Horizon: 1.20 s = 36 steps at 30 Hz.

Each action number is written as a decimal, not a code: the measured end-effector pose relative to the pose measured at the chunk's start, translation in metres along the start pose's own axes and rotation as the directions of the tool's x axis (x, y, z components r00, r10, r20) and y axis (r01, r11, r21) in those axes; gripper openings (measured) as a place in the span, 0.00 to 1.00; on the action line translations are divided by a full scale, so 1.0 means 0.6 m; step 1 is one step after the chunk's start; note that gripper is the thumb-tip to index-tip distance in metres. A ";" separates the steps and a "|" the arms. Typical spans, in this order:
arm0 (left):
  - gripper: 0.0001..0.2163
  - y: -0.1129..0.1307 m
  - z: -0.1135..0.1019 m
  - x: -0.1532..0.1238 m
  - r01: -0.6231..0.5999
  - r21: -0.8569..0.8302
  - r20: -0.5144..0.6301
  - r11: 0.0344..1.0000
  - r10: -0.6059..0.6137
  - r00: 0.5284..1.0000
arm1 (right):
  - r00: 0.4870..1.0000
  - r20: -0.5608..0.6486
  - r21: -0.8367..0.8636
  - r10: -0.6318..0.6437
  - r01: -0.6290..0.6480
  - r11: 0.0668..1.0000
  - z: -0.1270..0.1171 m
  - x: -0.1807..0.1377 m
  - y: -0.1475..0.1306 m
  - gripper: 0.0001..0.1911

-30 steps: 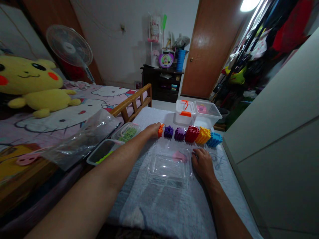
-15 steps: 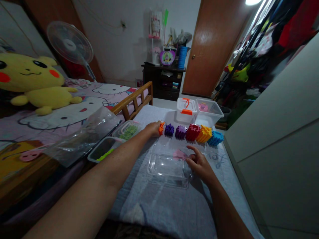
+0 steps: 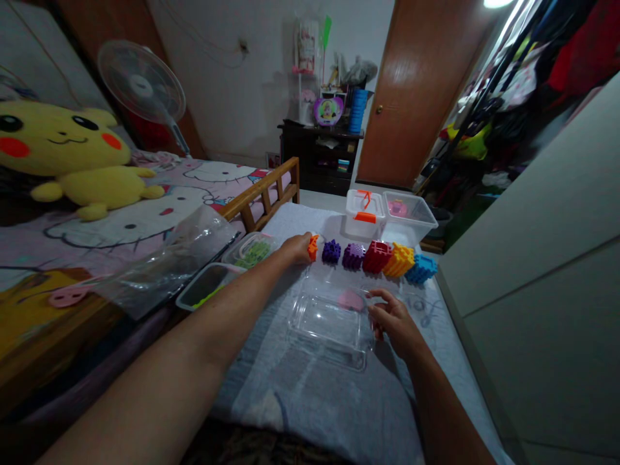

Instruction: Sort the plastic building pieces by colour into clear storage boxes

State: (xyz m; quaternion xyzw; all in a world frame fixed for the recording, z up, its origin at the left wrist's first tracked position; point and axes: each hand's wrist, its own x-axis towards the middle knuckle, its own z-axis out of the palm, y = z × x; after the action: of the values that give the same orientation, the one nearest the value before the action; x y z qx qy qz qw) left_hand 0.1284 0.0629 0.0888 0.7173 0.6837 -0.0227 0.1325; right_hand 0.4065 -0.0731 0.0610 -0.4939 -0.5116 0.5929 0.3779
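Observation:
My left hand [image 3: 298, 248] reaches to the far side of the cloth, its fingers closed on orange toy blocks [image 3: 312, 248] at the left end of a row. To their right stand interlocking blocks in dark purple [image 3: 332, 252], lighter purple [image 3: 354, 256], red [image 3: 377, 257], yellow [image 3: 400, 259] and blue [image 3: 421, 269]. Nearer to me lies a clear plastic container [image 3: 327, 323]. My right hand [image 3: 390, 316] has its thumb and fingers at the container's right edge, apparently gripping it. A pink piece [image 3: 351, 299] shows by the container's far right corner.
Two plastic tubs, one with an orange-latched lid [image 3: 364, 216] and one open [image 3: 411, 216], stand behind the row. Containers with green pieces [image 3: 254, 253] and yellow-green pieces [image 3: 208, 297] sit left, beside a clear bag [image 3: 169, 265]. A wooden bed rail [image 3: 261, 194] borders the left.
My right hand has come against the container's right edge, and the container looks slightly shifted. My left hand stays at the orange blocks. The view has moved slightly.

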 end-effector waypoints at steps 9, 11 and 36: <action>0.31 -0.002 -0.034 -0.019 -0.024 0.035 0.011 0.999 0.024 1.000 | 0.994 -0.056 0.046 0.095 -0.092 0.995 0.010 -0.001 -0.010 0.24; 0.30 0.001 -0.050 -0.028 -0.038 0.045 0.001 0.998 0.038 0.999 | 0.993 -0.023 0.048 0.115 -0.114 0.992 0.010 -0.001 -0.008 0.19; 0.20 0.109 -0.018 -0.241 -0.484 0.006 0.129 0.875 0.480 0.868 | 0.676 0.699 -0.090 0.233 -0.240 0.967 -0.005 -0.017 0.011 0.24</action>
State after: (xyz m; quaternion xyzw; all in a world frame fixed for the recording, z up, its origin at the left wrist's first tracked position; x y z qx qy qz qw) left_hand 0.1822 -0.0776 0.1407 0.8647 0.4731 -0.0464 0.1625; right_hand 0.4123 -0.0835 0.0566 -0.2903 -0.5458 0.7823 0.0766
